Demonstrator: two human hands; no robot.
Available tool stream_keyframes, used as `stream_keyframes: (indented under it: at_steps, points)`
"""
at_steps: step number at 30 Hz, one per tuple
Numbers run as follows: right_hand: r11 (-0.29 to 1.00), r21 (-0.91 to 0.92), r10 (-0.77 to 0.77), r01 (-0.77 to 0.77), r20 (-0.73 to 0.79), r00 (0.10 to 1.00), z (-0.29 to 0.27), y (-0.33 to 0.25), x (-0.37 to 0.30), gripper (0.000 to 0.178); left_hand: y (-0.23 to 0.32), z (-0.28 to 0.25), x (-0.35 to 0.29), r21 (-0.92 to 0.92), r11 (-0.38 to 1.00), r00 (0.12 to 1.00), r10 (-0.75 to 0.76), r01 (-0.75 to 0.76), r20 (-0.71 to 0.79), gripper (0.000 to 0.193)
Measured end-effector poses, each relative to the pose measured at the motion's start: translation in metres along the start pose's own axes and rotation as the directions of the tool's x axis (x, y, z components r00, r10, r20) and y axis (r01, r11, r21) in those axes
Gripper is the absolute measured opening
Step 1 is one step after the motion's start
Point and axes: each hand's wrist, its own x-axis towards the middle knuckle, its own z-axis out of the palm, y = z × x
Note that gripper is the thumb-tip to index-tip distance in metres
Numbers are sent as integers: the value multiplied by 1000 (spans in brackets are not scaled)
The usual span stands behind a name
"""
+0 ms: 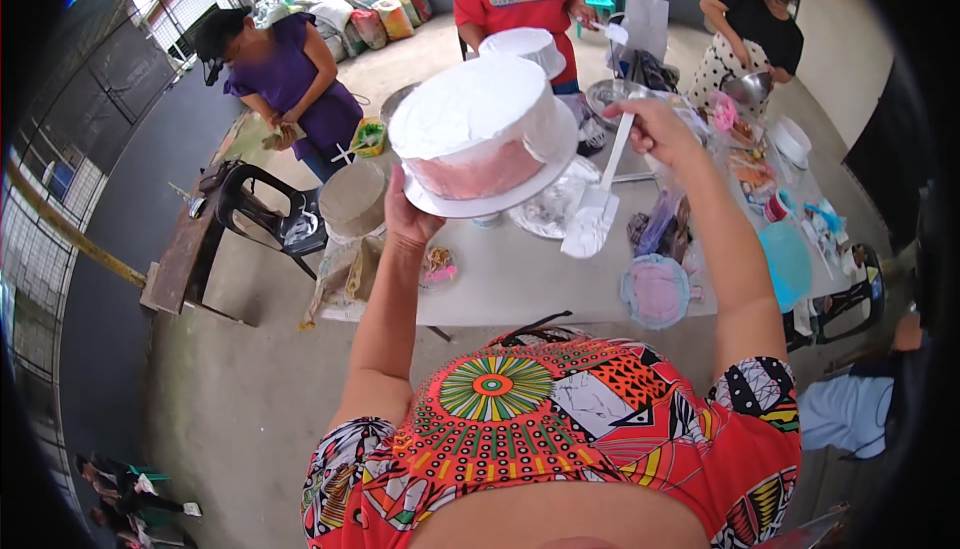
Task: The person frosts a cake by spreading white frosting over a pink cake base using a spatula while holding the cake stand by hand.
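Table (520, 284): bowl (657, 291) w/ pink icing

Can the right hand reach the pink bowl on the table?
Probably yes: the pink bowl sits uncovered on the table below the right hand, but that hand already holds a white spatula.

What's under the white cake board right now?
The left hand grips the cake board from beneath at its left edge; the table lies below. The board hides the fingertips.
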Motion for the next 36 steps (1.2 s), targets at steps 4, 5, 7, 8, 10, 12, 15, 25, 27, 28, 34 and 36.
stream_keyframes:
  at_steps: [4, 5, 7, 8, 10, 12, 15, 25, 27, 28, 34, 36]
  points:
    - [985, -108, -153, 133, -200, 968, -19, 1, -19, 26, 26, -41, -7, 11, 1000, 999, -17, 17, 36, 56]
    - [972, -180, -198, 153, -266, 943, -18, 5, -19, 26, 32, -46, -9, 41, 999, 1000, -7, 6, 14, 56]
    - [941, -292, -252, 170, -273, 928, -11, 21, -20, 24, 41, -57, -18, 84, 996, 999, 35, -34, -12, 54]
    - [950, -282, -218, 136, -284, 934, -6, 35, -21, 24, 42, -60, -21, 84, 996, 999, 38, -35, -35, 54]
    - [891, -445, -270, 87, -367, 890, 6, 59, -20, 23, 45, -69, -24, 72, 997, 999, 34, -34, 0, 54]
    - [882, -471, -234, 26, -390, 891, 20, 88, -25, 23, 42, -73, -30, 78, 996, 997, 52, -47, -59, 53]
    - [845, -535, -245, -27, -429, 869, 28, 118, -24, 23, 45, -66, -31, 66, 996, 996, 70, -67, -51, 52]
    - [731, -679, -387, -63, -489, 782, 15, 181, -3, 24, 42, -49, -22, 101, 993, 987, 73, -59, -142, 53]
    - [746, -665, -393, -49, -497, 774, 18, 177, 0, 23, 43, -47, -22, 149, 988, 982, 62, -35, -178, 54]
    - [756, -653, -385, -39, -493, 780, 18, 167, -2, 24, 44, -49, -24, 150, 988, 980, 62, -34, -187, 54]
    - [682, -727, -398, -78, -459, 794, 20, 172, 3, 22, 46, -73, -19, 27, 1000, 994, 0, 3, -108, 52]
    - [687, -723, -391, -78, -457, 799, 30, 178, 1, 22, 38, -71, -18, 51, 999, 989, -7, 15, -150, 53]
